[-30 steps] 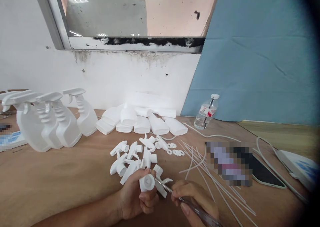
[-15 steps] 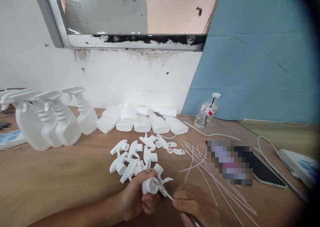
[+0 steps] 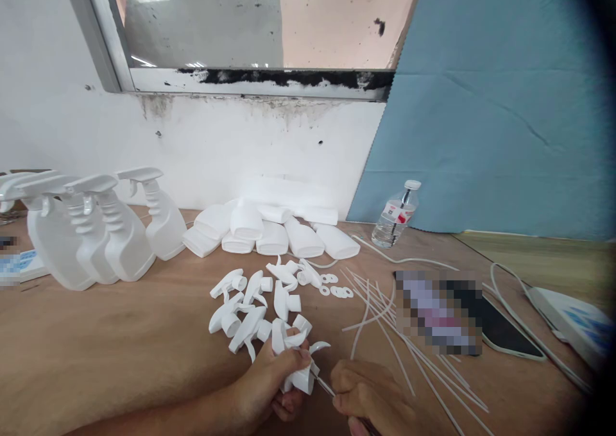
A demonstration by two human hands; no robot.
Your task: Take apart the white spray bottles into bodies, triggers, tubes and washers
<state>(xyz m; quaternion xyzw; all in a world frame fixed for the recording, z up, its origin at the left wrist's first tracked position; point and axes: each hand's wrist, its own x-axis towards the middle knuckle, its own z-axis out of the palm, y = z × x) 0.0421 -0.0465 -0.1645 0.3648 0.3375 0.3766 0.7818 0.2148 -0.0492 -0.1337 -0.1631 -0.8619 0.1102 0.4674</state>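
Note:
My left hand [image 3: 262, 379] is closed around a white trigger spray head [image 3: 302, 381], its round collar turned to the right. My right hand [image 3: 369, 391] grips a slim metal tool [image 3: 325, 385], which looks like tweezers. The tool's tip is at the collar opening; whether it is inside, I cannot tell. Just beyond my left hand lie several loose trigger spray heads [image 3: 247, 329] on the wooden table [image 3: 120, 352]. Small white ring washers [image 3: 339, 292] and thin white plastic tubes [image 3: 409, 346] are spread to the right of them.
Several white spray bottles [image 3: 129, 250] with heads on stand at the left. White empty-necked-looking bottle bodies [image 3: 272, 237] lie piled against the wall. On the right are a water bottle [image 3: 395, 215], a phone [image 3: 513, 327], a white cable [image 3: 409, 258] and a white box-like device [image 3: 572, 324].
My left hand has turned the spray head, so its collar faces right and its body shows more. The metal tool's tip has moved slightly right and down with it.

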